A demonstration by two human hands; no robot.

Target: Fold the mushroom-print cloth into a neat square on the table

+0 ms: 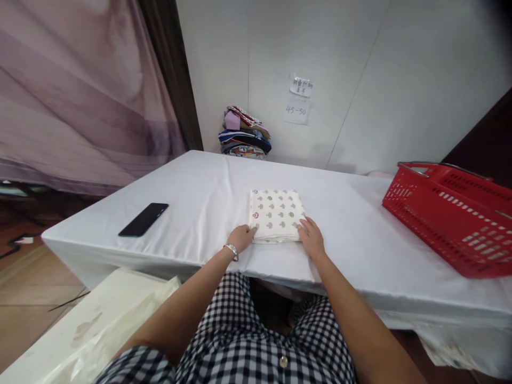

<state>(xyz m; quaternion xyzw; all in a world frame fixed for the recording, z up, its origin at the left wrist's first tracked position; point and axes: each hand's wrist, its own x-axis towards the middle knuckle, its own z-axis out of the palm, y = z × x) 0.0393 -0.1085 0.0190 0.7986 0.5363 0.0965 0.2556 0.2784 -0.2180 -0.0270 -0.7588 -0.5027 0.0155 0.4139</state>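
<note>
A folded white cloth (276,213) lies as a neat, nearly square pad on the white-covered table, right in front of me. Rows of small grey mushroom-like prints cover it, with a few in green and red. Several layers show along its near edge. My left hand (241,238) holds the near left corner, thumb on top and the other fingers mostly hidden; a bracelet circles that wrist. At the near right corner, my right hand (312,238) grips the cloth's side with its fingertips on the edge.
A black phone (144,220) lies on the table (192,202) to the left. On the right stands a red plastic basket (452,218). A pile of folded fabrics (245,136) sits beyond the far edge, by the wall. A pale bench (100,314) is at lower left.
</note>
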